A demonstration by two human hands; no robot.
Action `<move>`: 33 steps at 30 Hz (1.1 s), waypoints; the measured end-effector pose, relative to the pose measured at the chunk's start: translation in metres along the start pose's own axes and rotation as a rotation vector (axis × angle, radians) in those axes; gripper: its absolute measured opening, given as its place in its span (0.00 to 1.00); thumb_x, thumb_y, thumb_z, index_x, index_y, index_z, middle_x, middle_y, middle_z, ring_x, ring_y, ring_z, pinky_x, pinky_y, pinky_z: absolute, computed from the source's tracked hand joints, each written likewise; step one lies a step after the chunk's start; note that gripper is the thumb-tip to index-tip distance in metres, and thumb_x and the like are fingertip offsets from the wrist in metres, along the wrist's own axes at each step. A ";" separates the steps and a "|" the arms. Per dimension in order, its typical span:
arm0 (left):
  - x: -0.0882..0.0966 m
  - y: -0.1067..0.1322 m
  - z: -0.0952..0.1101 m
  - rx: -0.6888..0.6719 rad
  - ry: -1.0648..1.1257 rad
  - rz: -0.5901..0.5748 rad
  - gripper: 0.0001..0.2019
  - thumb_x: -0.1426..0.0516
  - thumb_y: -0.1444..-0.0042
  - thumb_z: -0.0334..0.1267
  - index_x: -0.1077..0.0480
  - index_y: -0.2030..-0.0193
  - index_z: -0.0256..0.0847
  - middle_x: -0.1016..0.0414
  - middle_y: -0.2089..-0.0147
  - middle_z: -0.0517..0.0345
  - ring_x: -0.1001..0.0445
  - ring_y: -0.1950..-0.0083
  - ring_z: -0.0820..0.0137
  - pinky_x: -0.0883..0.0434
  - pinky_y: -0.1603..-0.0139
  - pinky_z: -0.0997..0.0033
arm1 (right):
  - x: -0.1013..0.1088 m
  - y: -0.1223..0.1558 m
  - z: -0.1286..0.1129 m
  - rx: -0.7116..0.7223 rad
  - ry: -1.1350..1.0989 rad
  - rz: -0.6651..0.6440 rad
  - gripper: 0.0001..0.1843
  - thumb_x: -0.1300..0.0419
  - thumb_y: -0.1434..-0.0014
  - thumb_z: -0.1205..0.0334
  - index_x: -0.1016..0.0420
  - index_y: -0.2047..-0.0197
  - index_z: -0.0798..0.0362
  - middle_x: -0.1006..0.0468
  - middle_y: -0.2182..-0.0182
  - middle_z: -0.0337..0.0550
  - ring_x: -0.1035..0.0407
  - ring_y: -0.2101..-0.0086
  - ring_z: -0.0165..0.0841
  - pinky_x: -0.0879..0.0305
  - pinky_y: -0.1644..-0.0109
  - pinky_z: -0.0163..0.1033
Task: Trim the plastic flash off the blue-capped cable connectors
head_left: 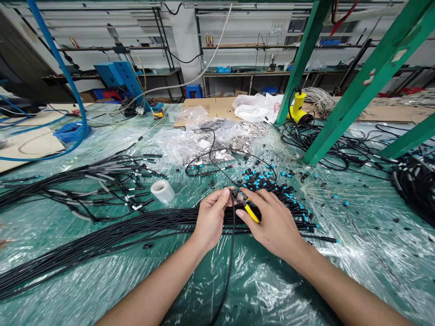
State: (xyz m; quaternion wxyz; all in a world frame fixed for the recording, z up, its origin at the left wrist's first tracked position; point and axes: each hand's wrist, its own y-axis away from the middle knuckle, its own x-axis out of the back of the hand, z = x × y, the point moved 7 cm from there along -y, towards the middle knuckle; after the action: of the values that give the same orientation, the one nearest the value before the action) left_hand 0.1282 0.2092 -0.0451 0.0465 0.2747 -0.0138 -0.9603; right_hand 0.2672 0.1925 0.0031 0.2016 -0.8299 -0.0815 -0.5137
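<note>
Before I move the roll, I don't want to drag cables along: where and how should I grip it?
Probably around its curved outer wall, coming from above and the right. The roll is a short cylinder, its hollow end showing toward the upper left; cables crowd its left side, while film-covered table shows on its right.

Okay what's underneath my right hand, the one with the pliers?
Black cables show on both sides of your right hand, some with blue tips past it. The hand covers whatever lies directly beneath.
</note>
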 end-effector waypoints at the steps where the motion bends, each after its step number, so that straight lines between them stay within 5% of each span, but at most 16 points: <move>1: 0.000 0.000 0.000 -0.008 -0.008 -0.005 0.10 0.37 0.47 0.43 0.21 0.65 0.39 0.26 0.70 0.59 0.32 0.66 0.76 0.34 0.60 0.76 | 0.000 0.000 0.001 0.000 0.005 0.003 0.27 0.50 0.35 0.44 0.40 0.35 0.42 0.29 0.53 0.44 0.35 0.54 0.40 0.35 0.48 0.48; 12: 0.000 0.004 0.014 -0.197 -0.309 -0.003 0.15 0.41 0.43 0.45 0.27 0.76 0.37 0.30 0.70 0.59 0.32 0.64 0.74 0.34 0.58 0.74 | -0.002 0.000 0.000 -0.002 0.019 -0.050 0.24 0.52 0.33 0.46 0.38 0.37 0.42 0.27 0.55 0.43 0.31 0.55 0.38 0.34 0.54 0.43; 19: 0.000 0.004 0.012 -0.205 -0.259 0.027 0.09 0.37 0.48 0.43 0.21 0.64 0.42 0.26 0.63 0.57 0.30 0.61 0.73 0.33 0.58 0.74 | -0.002 0.001 -0.003 -0.036 -0.042 -0.122 0.18 0.50 0.34 0.49 0.33 0.43 0.40 0.24 0.59 0.39 0.28 0.63 0.35 0.41 0.65 0.37; 27: 0.000 0.005 0.015 -0.254 -0.239 0.037 0.09 0.39 0.46 0.43 0.21 0.65 0.40 0.28 0.63 0.57 0.32 0.62 0.74 0.35 0.58 0.74 | 0.002 0.004 -0.014 -0.037 -0.321 -0.169 0.12 0.49 0.35 0.52 0.30 0.60 0.49 0.26 0.70 0.35 0.40 0.73 0.28 0.48 0.70 0.33; 33: -0.001 0.004 0.013 -0.200 -0.200 0.026 0.09 0.39 0.46 0.43 0.22 0.65 0.40 0.28 0.67 0.59 0.33 0.66 0.76 0.35 0.60 0.75 | -0.004 0.004 -0.013 -0.049 -0.449 -0.212 0.13 0.49 0.35 0.52 0.28 0.60 0.49 0.31 0.75 0.33 0.46 0.75 0.27 0.49 0.71 0.32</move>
State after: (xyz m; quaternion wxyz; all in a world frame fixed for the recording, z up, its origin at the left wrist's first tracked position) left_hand 0.1231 0.2051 -0.0335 0.0844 0.1714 0.0738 -0.9788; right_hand 0.2563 0.1841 0.0038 0.1032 -0.9148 -0.1983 -0.3365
